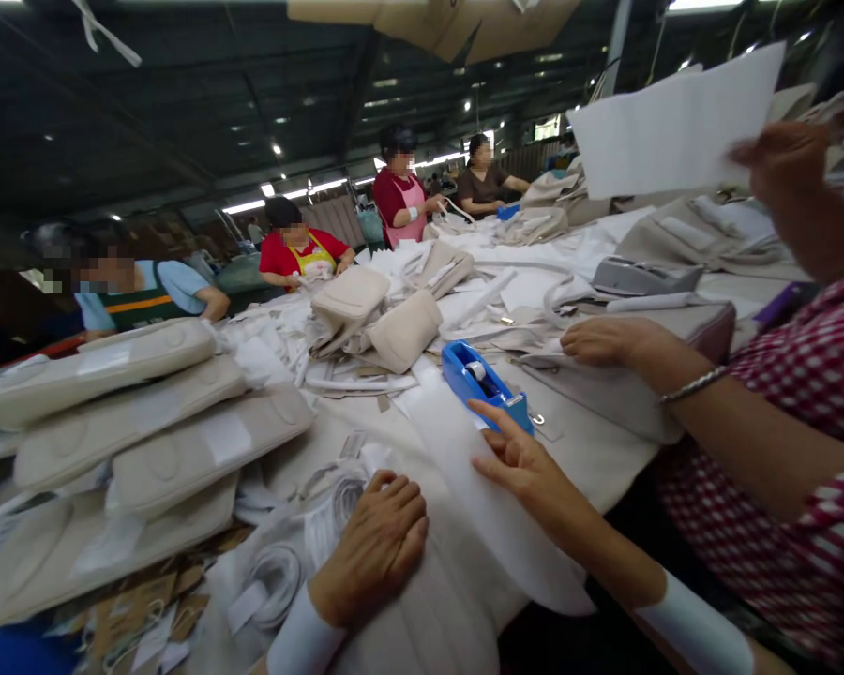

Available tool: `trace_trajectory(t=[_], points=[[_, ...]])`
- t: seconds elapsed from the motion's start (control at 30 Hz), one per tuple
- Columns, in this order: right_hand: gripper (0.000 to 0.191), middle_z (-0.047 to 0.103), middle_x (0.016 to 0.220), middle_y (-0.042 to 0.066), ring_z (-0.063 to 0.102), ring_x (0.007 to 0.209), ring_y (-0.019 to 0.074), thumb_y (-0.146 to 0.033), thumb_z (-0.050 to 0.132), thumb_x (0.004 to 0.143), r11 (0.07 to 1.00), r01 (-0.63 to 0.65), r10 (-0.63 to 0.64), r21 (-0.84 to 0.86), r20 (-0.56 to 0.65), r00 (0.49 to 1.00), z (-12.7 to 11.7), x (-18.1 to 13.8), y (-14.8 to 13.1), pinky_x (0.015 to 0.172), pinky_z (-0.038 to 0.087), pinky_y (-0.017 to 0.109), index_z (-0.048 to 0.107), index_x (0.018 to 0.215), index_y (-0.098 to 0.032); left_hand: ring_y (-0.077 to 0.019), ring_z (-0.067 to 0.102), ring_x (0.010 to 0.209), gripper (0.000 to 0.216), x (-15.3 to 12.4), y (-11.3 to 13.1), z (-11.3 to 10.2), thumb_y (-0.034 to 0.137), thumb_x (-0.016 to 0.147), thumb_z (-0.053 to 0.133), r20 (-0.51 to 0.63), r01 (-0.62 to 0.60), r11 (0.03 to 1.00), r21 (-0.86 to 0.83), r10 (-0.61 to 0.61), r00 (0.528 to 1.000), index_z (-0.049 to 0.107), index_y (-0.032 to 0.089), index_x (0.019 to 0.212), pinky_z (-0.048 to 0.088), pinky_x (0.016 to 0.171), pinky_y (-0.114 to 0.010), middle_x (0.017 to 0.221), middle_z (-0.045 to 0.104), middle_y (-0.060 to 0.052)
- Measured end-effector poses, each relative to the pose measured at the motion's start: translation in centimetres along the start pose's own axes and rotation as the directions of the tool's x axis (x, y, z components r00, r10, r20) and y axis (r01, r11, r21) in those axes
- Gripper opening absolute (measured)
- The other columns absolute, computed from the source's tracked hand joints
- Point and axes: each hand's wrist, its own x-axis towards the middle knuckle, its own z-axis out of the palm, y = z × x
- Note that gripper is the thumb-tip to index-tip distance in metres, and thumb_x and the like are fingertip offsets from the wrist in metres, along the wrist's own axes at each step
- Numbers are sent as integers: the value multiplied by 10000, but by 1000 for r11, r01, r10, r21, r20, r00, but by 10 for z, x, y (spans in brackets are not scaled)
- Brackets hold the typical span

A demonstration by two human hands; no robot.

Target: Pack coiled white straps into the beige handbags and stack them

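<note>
My left hand [376, 544] rests with curled fingers on a pale bag-like bundle [422, 623] at the front of the table. What lies under its fingers is hidden. Beside it are rolled white strips [274, 581]. My right hand [527, 469] reaches over a long white foam strip [464, 469], index finger stretched out and thumb apart. Its fingertips are close to a blue tape dispenser [489, 384]; whether they touch it I cannot tell. The foam strip runs from near the dispenser down over the table's front edge.
Stacked beige bags [211, 450] stand at left, above brown tags [141, 609]. More bags [400, 328] and white wrapping cover the table's middle. At right, a co-worker in a checked sleeve [802, 431] holds up a white sheet [675, 131]. Several people work across the table.
</note>
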Motion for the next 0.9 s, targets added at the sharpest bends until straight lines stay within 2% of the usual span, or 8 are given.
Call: trace_trajectory(t=[0.13,0.23,0.3,0.47,0.53,0.63,0.73,0.9], points=[[639,602,1179,31,594,971,211,-222,586,768,921,18,-48,-388,-69,996,-22,-23,29,870,493,379,472,1390,-312,-171,473,835,271,1,0,-3,194,976,274,2,-11,999,-32,11,1000,488,184,812,318,951,-418,840,516,-15],[439,602,1203,40,551,1119,228,-149,515,804,807,142,-172,-573,2,985,-26,-27,46,1012,438,410,630,1210,-272,-172,467,823,286,1,-1,-3,208,981,263,11,-18,999,-50,18,1000,487,185,806,315,944,-420,829,511,-17],[399,605,1142,52,560,1103,218,-116,486,837,728,233,-237,-645,81,968,-22,-22,52,1004,459,398,629,1184,-251,-173,465,827,284,1,-1,-4,209,981,264,12,-16,998,-60,17,1000,490,187,811,310,948,-421,830,512,-17],[468,432,1406,121,395,1301,272,-29,406,858,469,363,-412,-806,163,896,2,-17,50,1087,380,462,562,1265,-198,-174,466,834,272,1,-2,-4,216,981,270,27,-1,996,-93,3,1000,492,190,825,304,949,-421,843,516,-17],[416,523,1291,98,475,1208,245,-49,434,851,576,317,-343,-754,129,930,10,-29,51,1040,421,418,577,1201,-222,-176,467,848,260,1,-2,-4,216,980,275,46,2,994,-109,3,999,495,194,842,295,959,-424,862,524,-17],[331,612,978,30,587,908,208,-125,560,751,818,40,-1,-575,68,998,19,-52,62,832,507,341,591,1054,-255,-178,467,869,258,3,-2,-5,216,981,269,84,8,990,-137,3,996,493,197,853,281,971,-426,880,526,-13],[382,611,966,39,585,911,237,-178,613,632,854,-140,184,-500,40,982,26,-67,73,851,492,370,591,1008,-244,-174,469,882,275,4,-1,-8,216,989,252,106,22,985,-169,-4,994,485,195,846,265,984,-428,888,524,-7],[511,590,1054,75,568,1030,275,-193,607,555,851,-215,236,-478,-17,972,38,-71,81,932,467,390,541,1059,-239,-173,464,883,286,5,2,-12,207,987,250,116,29,984,-174,-8,993,483,191,822,263,990,-428,886,525,-5]])
